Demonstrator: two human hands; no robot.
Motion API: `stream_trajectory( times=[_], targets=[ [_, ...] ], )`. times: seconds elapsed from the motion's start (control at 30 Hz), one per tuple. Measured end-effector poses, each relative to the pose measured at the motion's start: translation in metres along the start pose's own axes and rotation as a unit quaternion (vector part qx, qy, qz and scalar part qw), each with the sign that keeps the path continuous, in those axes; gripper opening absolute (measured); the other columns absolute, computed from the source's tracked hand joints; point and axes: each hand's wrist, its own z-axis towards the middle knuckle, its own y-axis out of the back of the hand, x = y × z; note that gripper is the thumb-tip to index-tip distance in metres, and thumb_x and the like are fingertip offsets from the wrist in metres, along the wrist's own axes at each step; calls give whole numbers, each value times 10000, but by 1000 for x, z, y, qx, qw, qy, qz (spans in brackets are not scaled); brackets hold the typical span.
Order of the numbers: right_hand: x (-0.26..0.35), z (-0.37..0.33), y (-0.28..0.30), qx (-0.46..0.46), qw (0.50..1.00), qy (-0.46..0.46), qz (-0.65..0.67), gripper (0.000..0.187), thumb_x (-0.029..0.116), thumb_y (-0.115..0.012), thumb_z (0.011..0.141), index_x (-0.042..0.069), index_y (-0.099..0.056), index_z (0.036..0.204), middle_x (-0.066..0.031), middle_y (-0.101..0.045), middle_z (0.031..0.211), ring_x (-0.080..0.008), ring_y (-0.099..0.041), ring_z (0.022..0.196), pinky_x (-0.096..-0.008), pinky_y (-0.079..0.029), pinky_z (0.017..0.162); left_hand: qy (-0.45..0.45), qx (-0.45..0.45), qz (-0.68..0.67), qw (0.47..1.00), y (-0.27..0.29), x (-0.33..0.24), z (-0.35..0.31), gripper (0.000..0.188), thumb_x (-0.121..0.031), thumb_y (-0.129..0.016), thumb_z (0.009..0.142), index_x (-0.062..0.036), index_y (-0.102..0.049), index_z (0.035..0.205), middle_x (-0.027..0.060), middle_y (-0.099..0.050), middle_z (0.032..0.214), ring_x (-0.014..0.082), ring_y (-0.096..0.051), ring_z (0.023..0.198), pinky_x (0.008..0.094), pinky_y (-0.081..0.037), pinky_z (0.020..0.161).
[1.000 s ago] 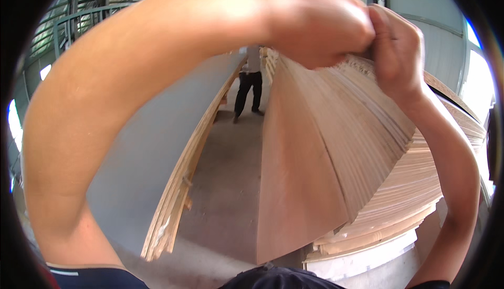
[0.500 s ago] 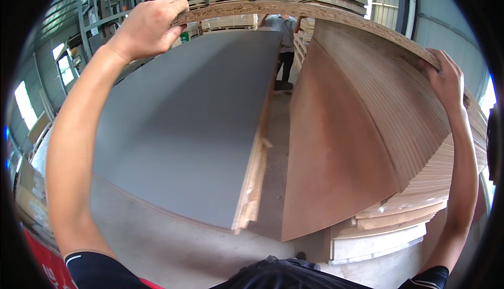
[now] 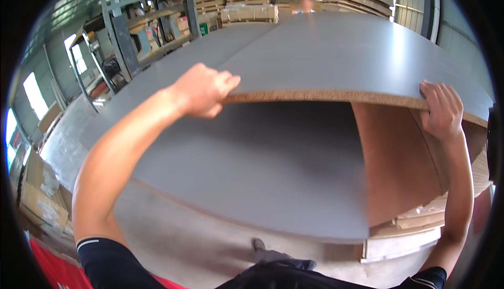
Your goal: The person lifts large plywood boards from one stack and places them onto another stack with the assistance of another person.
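Observation:
A large particle board (image 3: 336, 58) with a smooth grey top is held up by its near edge. My left hand (image 3: 205, 90) is closed on its near left corner, thumb below the edge. Further right along the same edge, my right hand (image 3: 443, 111) grips it with fingers over the top. Beneath the raised board lies another grey board (image 3: 247, 184), partly in its shadow. To the right, a brown-faced board (image 3: 394, 168) tops a stack and is partly covered by the lifted one.
Behind the board's far end a person's head (image 3: 305, 4) shows, blurred. A metal frame (image 3: 123, 31) stands at the far left. Stacked panels (image 3: 249, 13) line the back. Wrapped cardboard (image 3: 44, 194) lies at the left, and a pale block (image 3: 401, 246) supports the right stack.
The held board has come down and left, over the lower grey board, and its grey top now shows. Both my hands moved lower with it. The person's body is now hidden behind it.

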Motion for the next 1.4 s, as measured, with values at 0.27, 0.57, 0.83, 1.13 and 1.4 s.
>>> stream_trajectory(
  times=[0.27,0.57,0.83,1.13,1.4],
  targets=[
    [52,105,-17,-12,1000,-2,-5,368,-29,-567,501,-22,-598,868,-99,-611,764,-254,-585,641,-340,-467,574,-33,-50,-1,998,-13,105,-75,579,-62,-674,556,50,-582,1117,168,-667,1069,292,-667,904,374,-557,718],
    [124,223,-41,-41,999,11,-13,293,16,-611,521,8,-588,813,-88,-553,661,-250,-553,574,-343,-461,540,-45,-60,-4,997,-33,199,-172,497,-24,-655,560,57,-568,1042,158,-646,769,320,-641,690,392,-515,578],
    [193,321,-39,-56,997,-44,-16,298,156,-786,617,22,-600,808,-89,-583,675,-262,-584,588,-343,-476,552,-41,-153,14,987,-8,304,-258,444,1,-581,510,27,-596,954,164,-593,667,331,-616,625,391,-498,560],
    [318,348,-74,-38,986,-153,61,250,44,-607,515,37,-585,765,-60,-484,652,-219,-517,596,-329,-442,555,-106,-178,78,975,-26,378,-308,424,-23,-595,470,22,-624,891,181,-664,816,337,-644,699,406,-527,600],
    [314,342,-56,221,916,-109,316,271,214,-727,726,57,-636,927,-83,-586,787,-246,-615,764,-361,-510,687,134,143,-238,951,-83,312,-345,662,-299,-763,666,22,-589,1218,197,-634,1158,347,-590,1097,426,-456,966]
  ],
)
